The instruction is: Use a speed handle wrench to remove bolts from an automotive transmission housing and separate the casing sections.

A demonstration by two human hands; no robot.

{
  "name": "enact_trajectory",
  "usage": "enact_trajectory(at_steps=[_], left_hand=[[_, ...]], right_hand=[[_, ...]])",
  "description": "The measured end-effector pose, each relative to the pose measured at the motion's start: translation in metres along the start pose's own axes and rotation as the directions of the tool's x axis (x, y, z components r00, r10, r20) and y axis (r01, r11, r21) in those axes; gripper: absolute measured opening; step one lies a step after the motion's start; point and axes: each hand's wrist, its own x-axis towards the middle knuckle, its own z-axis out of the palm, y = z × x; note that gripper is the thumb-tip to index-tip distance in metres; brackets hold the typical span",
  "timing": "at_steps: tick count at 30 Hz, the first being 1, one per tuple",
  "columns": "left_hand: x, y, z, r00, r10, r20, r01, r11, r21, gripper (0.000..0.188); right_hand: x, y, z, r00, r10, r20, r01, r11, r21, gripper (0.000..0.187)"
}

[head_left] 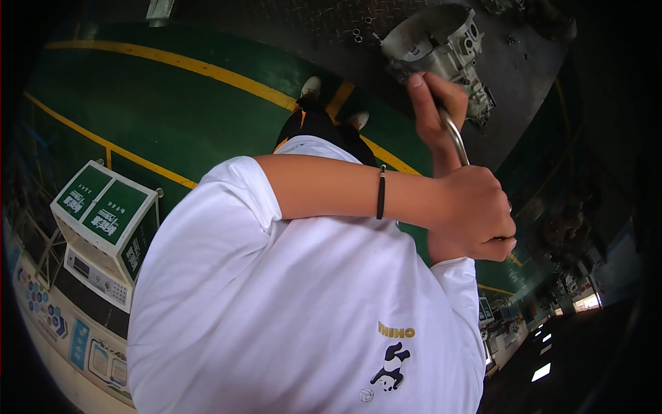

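Floor point(186, 103) is green with yellow stripes point(207, 69), spreading out mostly to the left of the big grey metal housing point(448, 58). Next biggest is the dark desk point(531, 76), which that housing sits on, with bare surface showing just to its right. White shirt point(276, 310) fills a lot of the view, well below the housing, and there's a white cabinet point(103, 200) with green panels way off to its lower left. Size-wise the housing's next, an open-mouthed casting with a wide round rim and a lumpy lower end. Then the hands: left hand point(476, 214) is some way below the housing, fingers curled up tight in a fist around one end of a curved metal bar point(453, 134). Right hand point(441, 107) is up right by the housing's lower edge, fingers wrapped on the other end of that bar; can't tell if it's actually touching the casting. Bar itself is just under the housing, slanting between the two hands, both ends hidden by them. Smaller still, a black cord bracelet point(380, 198) on the left forearm, below the housing, plus some tiny rings point(358, 39) lying just left of it.
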Motion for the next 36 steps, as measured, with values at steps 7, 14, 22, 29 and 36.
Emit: enact_trajectory(at_steps=[7,14,22,29,36], left_hand=[[-0.013,-0.006,-0.044,0.966,0.153,-0.209,-0.158,0.987,-0.012,0.021],[-0.011,-0.006,-0.058,0.953,0.178,-0.247,-0.194,0.980,-0.043,0.018],[-0.005,-0.009,-0.050,0.980,0.104,-0.169,-0.119,0.990,-0.080,0.023],[0.008,0.003,-0.013,0.994,0.110,-0.001,-0.110,0.994,0.007,0.023],[0.008,-0.002,-0.025,0.992,0.000,0.129,0.008,0.998,-0.059,0.025]], right_hand=[[-0.003,0.028,-0.036,0.904,0.248,-0.349,-0.215,0.968,0.131,0.036],[-0.072,0.016,0.002,0.721,0.312,-0.619,-0.158,0.943,0.291,0.029],[-0.090,-0.007,0.005,0.998,0.028,-0.061,-0.015,0.979,0.206,0.032],[-0.059,-0.026,0.033,0.994,-0.095,-0.062,0.109,0.941,0.321,0.035],[-0.057,-0.024,0.038,0.984,-0.070,-0.167,0.110,0.964,0.243,0.039]])
